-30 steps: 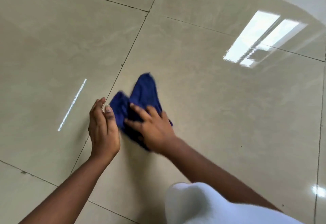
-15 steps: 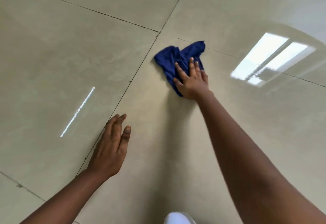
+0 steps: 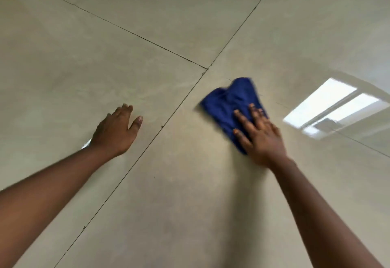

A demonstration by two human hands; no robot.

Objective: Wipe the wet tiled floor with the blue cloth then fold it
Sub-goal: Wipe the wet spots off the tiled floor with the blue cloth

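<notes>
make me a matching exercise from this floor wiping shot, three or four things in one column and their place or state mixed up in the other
Things:
1. left hand
2. right hand
3. blue cloth
4. window reflection

States:
A. bunched up, partly under a palm
B. bright patch on the glossy tile at far right
C. flat on bare tile, left of the grout line
D. fingers spread, pressing on fabric

Pairs: 1-C, 2-D, 3-A, 4-B

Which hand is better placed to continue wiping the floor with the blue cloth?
The right hand. It lies flat with spread fingers on the bunched blue cloth, pressing it to the tiled floor. The left hand rests on bare tile across the grout line, apart from the cloth.
</notes>
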